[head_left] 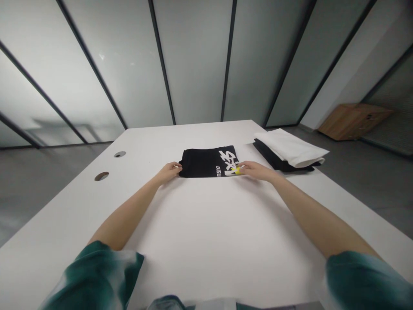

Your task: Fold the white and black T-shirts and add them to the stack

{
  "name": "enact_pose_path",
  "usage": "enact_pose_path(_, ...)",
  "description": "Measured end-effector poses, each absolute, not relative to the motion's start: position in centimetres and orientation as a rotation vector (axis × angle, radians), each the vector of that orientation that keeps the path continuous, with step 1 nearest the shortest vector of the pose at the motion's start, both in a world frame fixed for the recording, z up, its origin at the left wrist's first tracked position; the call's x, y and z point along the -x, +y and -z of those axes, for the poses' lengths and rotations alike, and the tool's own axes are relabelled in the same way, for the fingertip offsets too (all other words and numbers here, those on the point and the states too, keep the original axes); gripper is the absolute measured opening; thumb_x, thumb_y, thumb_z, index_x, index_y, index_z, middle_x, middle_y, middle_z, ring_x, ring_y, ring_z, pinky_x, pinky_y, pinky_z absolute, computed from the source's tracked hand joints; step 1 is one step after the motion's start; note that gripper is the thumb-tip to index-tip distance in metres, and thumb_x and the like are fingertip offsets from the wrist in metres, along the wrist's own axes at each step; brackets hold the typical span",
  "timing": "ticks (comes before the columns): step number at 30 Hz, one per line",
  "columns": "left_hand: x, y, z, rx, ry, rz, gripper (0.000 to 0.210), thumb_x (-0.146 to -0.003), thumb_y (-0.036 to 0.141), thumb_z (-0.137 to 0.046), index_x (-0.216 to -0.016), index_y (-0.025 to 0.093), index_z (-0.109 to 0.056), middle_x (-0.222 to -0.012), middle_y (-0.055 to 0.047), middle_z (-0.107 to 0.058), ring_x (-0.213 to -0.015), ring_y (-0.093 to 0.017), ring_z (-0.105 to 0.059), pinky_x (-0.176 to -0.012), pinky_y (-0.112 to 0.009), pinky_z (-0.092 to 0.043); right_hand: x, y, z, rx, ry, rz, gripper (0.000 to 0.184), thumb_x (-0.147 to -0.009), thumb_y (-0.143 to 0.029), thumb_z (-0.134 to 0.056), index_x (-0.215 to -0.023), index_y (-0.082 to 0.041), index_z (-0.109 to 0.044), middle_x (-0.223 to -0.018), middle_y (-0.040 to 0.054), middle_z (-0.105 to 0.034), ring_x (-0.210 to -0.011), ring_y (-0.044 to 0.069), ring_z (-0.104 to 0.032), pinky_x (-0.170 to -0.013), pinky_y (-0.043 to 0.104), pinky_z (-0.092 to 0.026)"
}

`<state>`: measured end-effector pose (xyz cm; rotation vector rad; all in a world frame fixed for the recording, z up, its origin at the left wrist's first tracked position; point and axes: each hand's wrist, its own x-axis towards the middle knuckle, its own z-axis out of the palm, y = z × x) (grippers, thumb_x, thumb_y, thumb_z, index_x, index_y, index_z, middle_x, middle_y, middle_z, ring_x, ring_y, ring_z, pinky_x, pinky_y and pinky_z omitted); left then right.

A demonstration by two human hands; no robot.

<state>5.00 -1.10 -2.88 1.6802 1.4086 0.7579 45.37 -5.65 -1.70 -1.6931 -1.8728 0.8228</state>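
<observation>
A folded black T-shirt [201,163] with white lettering and a yellow mark lies flat on the white table [206,224]. At its near left corner, my left hand [169,171] pinches the cloth between thumb and fingers. My right hand [254,170] grips the near right edge, beside the yellow mark. Both arms reach forward over the tabletop. The shirt's underside is hidden.
A stack of folded garments, a white one [292,146] over a black one [274,159], sits at the table's right edge. Two round holes [102,176] pierce the tabletop at left. Frosted glass panels [196,60] stand behind; a wooden cabinet [353,120] is back right.
</observation>
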Motion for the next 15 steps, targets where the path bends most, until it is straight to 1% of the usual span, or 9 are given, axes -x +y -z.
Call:
enact_pose_path(3,-6.4,0.1,2.8,-1.794,1.650,-0.699,0.020,-0.078,0.039,-0.069,-0.086,0.020,-0.067,-0.064,-0.002,-0.065,-0.069,-0.022,-0.065,-0.068,-0.031,-0.047,-43.9,-4.3,1.8,1.845,-1.886,-0.669,0.028,-0.085,-0.036,-0.064,-0.105,-0.019,-0.073,-0.093,0.0084,-0.075,-0.085,0.025,-0.066,-0.078,0.032,-0.048)
enact_pose_path(5,-7.1,0.0,2.9,-1.909,1.772,-0.666,0.023,-0.080,0.041,-0.067,-0.092,0.021,-0.068,-0.068,-0.003,-0.066,-0.074,-0.024,-0.066,-0.071,-0.032,-0.047,-42.9,-4.1,2.5,1.946,-1.843,-0.537,0.031,-0.087,-0.036,-0.061,-0.111,-0.019,-0.071,-0.091,0.0082,-0.074,-0.082,0.025,-0.066,-0.074,0.032,-0.047)
enact_pose_path(6,-7.4,-0.2,3.1,-1.966,1.804,-0.659,0.025,-0.082,0.042,-0.065,-0.097,0.022,-0.068,-0.072,-0.004,-0.067,-0.079,-0.025,-0.067,-0.073,-0.033,-0.047,-42.5,-4.2,3.1,1.963,-1.822,-0.464,0.032,-0.088,-0.036,-0.059,-0.113,-0.019,-0.070,-0.092,0.0082,-0.074,-0.084,0.025,-0.066,-0.074,0.031,-0.046)
enact_pose_path(8,-7.7,-1.1,3.6,-2.073,1.824,-0.638,0.029,-0.085,0.042,-0.062,-0.106,0.023,-0.067,-0.081,-0.006,-0.070,-0.088,-0.027,-0.067,-0.077,-0.034,-0.047,-41.9,-4.6,4.3,1.927,-1.815,-0.333,0.030,-0.090,-0.033,-0.056,-0.114,-0.020,-0.069,-0.101,0.0087,-0.073,-0.092,0.024,-0.065,-0.078,0.031,-0.046)
enact_pose_path(10,-7.9,-1.9,4.0,-2.152,1.822,-0.605,0.032,-0.087,0.040,-0.059,-0.113,0.023,-0.065,-0.091,-0.008,-0.071,-0.094,-0.028,-0.067,-0.082,-0.036,-0.047,-41.7,-5.1,5.3,1.856,-1.835,-0.232,0.029,-0.091,-0.031,-0.053,-0.114,-0.020,-0.068,-0.111,0.0097,-0.070,-0.101,0.024,-0.063,-0.085,0.032,-0.046)
enact_pose_path(13,-8.0,-2.5,4.1,-2.193,1.803,-0.585,0.037,-0.087,0.043,-0.059,-0.117,0.022,-0.064,-0.104,-0.011,-0.071,-0.103,-0.031,-0.065,-0.089,-0.038,-0.047,-41.8,-5.3,6.0,1.843,-1.822,-0.132,0.034,-0.091,-0.033,-0.054,-0.119,-0.018,-0.066,-0.118,0.0129,-0.065,-0.107,0.026,-0.061,-0.093,0.035,-0.046)
enact_pose_path(15,-8.0,-2.6,4.0,-2.202,1.783,-0.609,0.043,-0.085,0.050,-0.062,-0.117,0.022,-0.064,-0.113,-0.012,-0.070,-0.109,-0.032,-0.063,-0.093,-0.039,-0.047,-42.0,-5.1,6.0,1.884,-1.788,-0.091,0.038,-0.090,-0.034,-0.055,-0.122,-0.016,-0.065,-0.119,0.0153,-0.064,-0.109,0.028,-0.060,-0.096,0.037,-0.045)
